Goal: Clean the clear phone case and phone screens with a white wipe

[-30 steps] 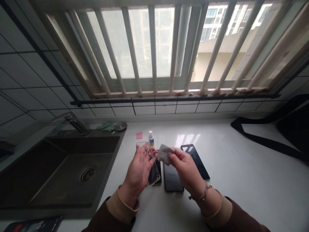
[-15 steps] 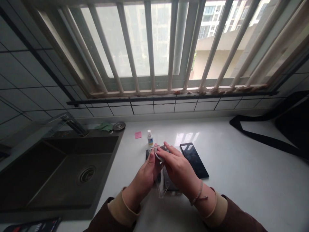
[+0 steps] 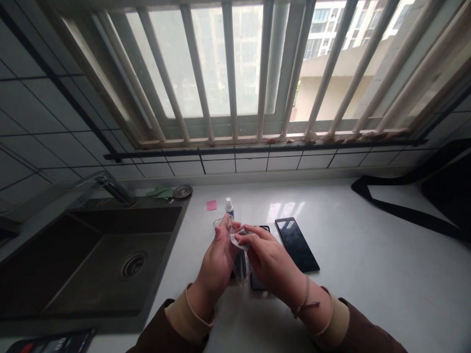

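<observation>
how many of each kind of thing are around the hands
black phones: 3
clear phone case: 1
grey cloth: 1
small spray bottle: 1
total: 6

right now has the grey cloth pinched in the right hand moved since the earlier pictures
Yes, the grey cloth has moved left, farther from the black glossy phone lying on the counter.
</observation>
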`<state>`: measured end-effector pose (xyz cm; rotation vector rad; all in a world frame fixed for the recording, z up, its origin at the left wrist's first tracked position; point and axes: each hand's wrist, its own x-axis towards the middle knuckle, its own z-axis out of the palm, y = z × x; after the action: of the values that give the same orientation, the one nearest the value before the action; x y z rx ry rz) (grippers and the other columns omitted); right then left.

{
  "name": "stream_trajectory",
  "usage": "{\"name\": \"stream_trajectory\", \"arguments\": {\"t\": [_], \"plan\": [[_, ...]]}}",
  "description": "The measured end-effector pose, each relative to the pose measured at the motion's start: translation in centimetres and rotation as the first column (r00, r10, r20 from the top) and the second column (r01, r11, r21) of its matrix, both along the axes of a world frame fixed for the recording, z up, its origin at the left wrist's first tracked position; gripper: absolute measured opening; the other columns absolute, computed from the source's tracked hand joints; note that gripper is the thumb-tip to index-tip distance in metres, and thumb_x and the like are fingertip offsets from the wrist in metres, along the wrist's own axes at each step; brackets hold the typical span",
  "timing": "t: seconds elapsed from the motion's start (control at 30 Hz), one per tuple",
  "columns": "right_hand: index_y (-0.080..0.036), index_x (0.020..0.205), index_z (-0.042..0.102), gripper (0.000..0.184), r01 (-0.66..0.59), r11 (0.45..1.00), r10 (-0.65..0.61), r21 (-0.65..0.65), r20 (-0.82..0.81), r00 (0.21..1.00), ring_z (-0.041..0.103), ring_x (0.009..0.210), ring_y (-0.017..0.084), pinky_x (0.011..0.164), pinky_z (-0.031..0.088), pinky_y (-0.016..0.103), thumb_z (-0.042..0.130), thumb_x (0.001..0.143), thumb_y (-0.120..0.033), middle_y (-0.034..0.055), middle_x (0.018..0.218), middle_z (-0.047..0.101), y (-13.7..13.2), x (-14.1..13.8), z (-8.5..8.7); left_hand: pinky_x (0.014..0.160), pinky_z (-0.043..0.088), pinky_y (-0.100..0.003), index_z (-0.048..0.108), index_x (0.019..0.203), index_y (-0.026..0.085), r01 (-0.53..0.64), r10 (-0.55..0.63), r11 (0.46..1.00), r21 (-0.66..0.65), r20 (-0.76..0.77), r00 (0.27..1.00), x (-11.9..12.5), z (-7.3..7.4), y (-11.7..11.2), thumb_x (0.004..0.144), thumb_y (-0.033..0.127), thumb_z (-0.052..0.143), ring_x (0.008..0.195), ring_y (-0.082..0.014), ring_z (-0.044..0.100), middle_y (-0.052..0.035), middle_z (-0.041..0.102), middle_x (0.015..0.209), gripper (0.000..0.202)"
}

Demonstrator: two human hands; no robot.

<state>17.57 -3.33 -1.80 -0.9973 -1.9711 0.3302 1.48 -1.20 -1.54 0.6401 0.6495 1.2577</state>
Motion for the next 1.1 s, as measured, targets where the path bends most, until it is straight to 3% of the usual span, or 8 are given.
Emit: {"name": "stream_trajectory", "arguments": {"t": [0.13, 0.43, 0.6, 0.8, 1.1], "plan": [[-0.021, 0.123, 0.063, 0.031, -0.032, 0.999, 0.032, -0.004, 0.027, 0.999, 0.064, 0.136, 0.030, 0.114, 0.057, 0.054, 0.049, 0.102, -0.003, 0.0103, 0.122, 0.078, -0.1, -0.1, -0.2, 0.123, 0.043, -0.044, 0.062, 0.147, 0.024, -0.109, 0.109, 0.994, -0.010, -0.021, 0.994, 0.0, 0.8, 0.1, 0.101, 0.068, 0.057, 0.137, -0.0282, 0.059, -0.0119, 0.065, 0.138, 0.064], [-0.020, 0.117, 0.067, 0.028, -0.063, 0.995, 0.067, -0.074, 0.044, 0.997, 0.067, 0.125, 0.027, 0.107, 0.060, 0.047, 0.047, 0.104, -0.005, 0.0109, 0.112, 0.078, -0.4, -0.3, -0.7, 0.128, 0.036, -0.047, 0.070, 0.136, 0.027, -0.284, 0.288, 0.953, 0.106, -0.018, 0.958, -0.3, 1.4, 0.7, 0.102, 0.072, 0.050, 0.132, -0.0244, 0.060, -0.0082, 0.065, 0.127, 0.060], [-0.017, 0.113, 0.068, 0.030, -0.079, 0.992, 0.084, -0.102, 0.048, 0.995, 0.069, 0.116, 0.026, 0.100, 0.062, 0.044, 0.046, 0.100, -0.002, 0.0149, 0.115, 0.075, -0.6, -0.4, 0.0, 0.128, 0.036, -0.046, 0.071, 0.133, 0.026, -0.308, 0.311, 0.942, 0.136, -0.003, 0.950, -0.5, 1.5, 0.8, 0.102, 0.072, 0.051, 0.128, -0.0232, 0.061, -0.0072, 0.066, 0.124, 0.059], [-0.020, 0.113, 0.069, 0.029, -0.189, 0.976, 0.192, -0.112, 0.024, 0.981, 0.067, 0.117, 0.025, 0.104, 0.059, 0.043, 0.049, 0.100, -0.003, 0.0103, 0.107, 0.076, -1.0, -0.4, 0.4, 0.127, 0.038, -0.047, 0.070, 0.136, 0.023, -0.337, 0.339, 0.935, 0.109, -0.004, 0.941, -0.4, 1.4, 0.8, 0.101, 0.071, 0.053, 0.129, -0.0250, 0.063, -0.0091, 0.067, 0.124, 0.061], [-0.023, 0.115, 0.068, 0.028, -0.293, 0.942, 0.283, -0.162, -0.084, 0.956, 0.069, 0.115, 0.023, 0.099, 0.061, 0.037, 0.050, 0.102, -0.007, 0.0109, 0.114, 0.075, -1.6, -0.2, 2.2, 0.127, 0.038, -0.046, 0.068, 0.138, 0.023, -0.327, 0.331, 0.942, 0.076, -0.042, 0.943, -0.4, 1.4, 0.8, 0.102, 0.072, 0.052, 0.128, -0.0238, 0.064, -0.0102, 0.067, 0.128, 0.062]]}}
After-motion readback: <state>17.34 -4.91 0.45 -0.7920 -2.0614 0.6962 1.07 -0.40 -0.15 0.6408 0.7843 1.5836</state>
